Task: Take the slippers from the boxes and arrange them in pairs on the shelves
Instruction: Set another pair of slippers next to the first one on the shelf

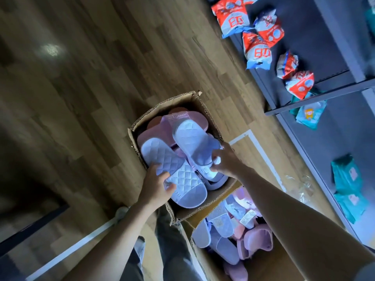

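Two open cardboard boxes stand on the floor below me. Over the farther box (205,107), my left hand (157,188) grips a lilac quilted slipper (170,169) by its strap. My right hand (225,159) holds a second lilac slipper (194,142) by its strap, just to the right of the first. Pink slippers (156,128) lie under them in that box. The nearer box (199,258) holds several more lilac and pink slippers (229,240). Dark grey shelves (320,96) run along the right side.
Red-and-white packets (257,47) and teal packets (347,183) lie on the shelves at the right. Wooden floor (91,88) spreads to the left. My legs in dark trousers (168,240) stand beside the boxes. A dark fixture (30,224) sits at the lower left.
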